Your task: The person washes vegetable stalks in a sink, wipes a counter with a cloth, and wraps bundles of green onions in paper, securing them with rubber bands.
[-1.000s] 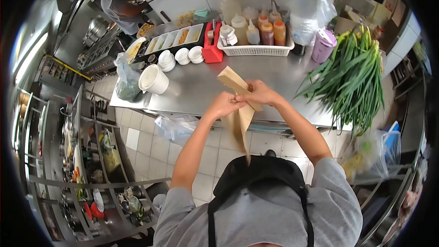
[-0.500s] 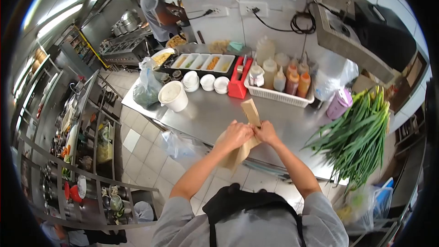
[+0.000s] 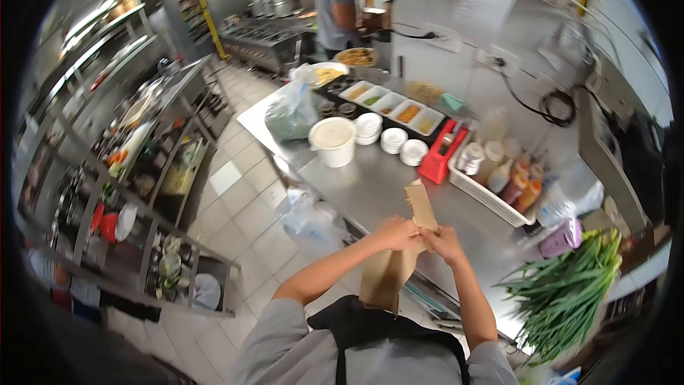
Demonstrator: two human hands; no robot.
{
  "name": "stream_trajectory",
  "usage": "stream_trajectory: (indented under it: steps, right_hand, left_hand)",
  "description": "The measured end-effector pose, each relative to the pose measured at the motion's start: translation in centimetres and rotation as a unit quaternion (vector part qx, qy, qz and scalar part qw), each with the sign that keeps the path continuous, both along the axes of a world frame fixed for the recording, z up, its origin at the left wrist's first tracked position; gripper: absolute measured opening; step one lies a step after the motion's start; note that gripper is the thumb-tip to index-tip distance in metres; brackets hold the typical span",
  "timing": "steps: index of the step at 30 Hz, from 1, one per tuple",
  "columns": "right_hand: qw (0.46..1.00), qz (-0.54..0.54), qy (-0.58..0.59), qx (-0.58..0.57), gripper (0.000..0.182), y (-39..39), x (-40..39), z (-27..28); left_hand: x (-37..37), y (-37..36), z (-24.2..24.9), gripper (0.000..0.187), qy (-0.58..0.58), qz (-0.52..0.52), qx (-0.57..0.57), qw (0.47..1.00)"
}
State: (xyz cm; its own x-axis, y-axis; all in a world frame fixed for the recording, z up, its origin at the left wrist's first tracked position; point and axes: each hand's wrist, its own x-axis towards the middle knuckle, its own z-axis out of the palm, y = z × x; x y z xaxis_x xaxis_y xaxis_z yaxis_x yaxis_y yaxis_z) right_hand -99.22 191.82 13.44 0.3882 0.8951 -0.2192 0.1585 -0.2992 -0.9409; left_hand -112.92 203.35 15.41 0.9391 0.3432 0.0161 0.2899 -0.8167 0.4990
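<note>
**Two bare hands, left hand and right hand, on one folded piece of brown paper**

The left hand is closed, with its fingers bent on the brown paper. The right hand, just beside it, pinches the same paper; the exact position of its thumb I cannot tell. The paper is between the two hands: one narrow flat part rises beyond them, over the grey steel counter, and one wider part hangs below them, in front of the black apron.

Beyond the left hand, and to its left, stands a round white plastic tub. Further from this hand are three stacks of small white bowls, and behind these a black tray with white rectangular containers of food. Lower on the left side of the hand is a crumpled clear plastic bag.

Beyond the right hand is a bright red holder. To the right of it, a white plastic basket carries several squeeze bottles. Well apart from the right hand, on its right side, are a purple container and a large bunch of long green onions.
</note>
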Motion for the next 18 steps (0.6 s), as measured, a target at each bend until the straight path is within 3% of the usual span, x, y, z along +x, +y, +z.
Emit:
stream_trajectory:
  steps: [5,7,8,10,11,15,17,18]
  right_hand:
    - [0.985,-0.038,-0.144,0.086,0.031,2.2,-2.9,-1.0]
    - [0.976,-0.071,-0.190,0.084,0.028,2.8,-3.5,-0.6]
    - [0.976,-0.062,-0.190,0.085,0.028,3.1,-3.6,-0.7]
    - [0.930,-0.086,-0.342,0.102,0.029,3.6,-3.7,-0.8]
    - [0.930,-0.082,-0.342,0.107,0.029,3.9,-3.6,-0.9]
    - [0.912,-0.146,-0.362,0.126,0.023,2.1,-1.0,-0.7]
    - [0.864,-0.226,-0.416,0.175,0.021,-0.4,2.9,-1.1]
    - [0.848,-0.236,-0.465,0.094,0.021,-2.6,5.7,-1.3]
  left_hand:
    - [-2.3,1.7,-0.5,0.025,0.006,0.026,0.000,1.000]
    - [-3.1,1.4,-1.4,0.015,-0.056,-0.004,0.091,0.994]
    - [-3.4,1.0,-1.8,0.011,-0.153,-0.003,0.169,0.974]
    - [-4.1,-0.2,-0.8,0.010,-0.158,-0.003,0.224,0.962]
    - [-4.3,-0.4,-0.3,0.012,-0.164,-0.013,0.281,0.946]
    - [-3.9,-1.2,-0.6,0.025,-0.320,0.063,0.229,0.917]
    - [-5.8,-1.2,1.4,0.028,-0.286,0.069,0.187,0.937]
    - [-6.8,-1.2,1.8,0.027,-0.299,0.121,0.142,0.936]
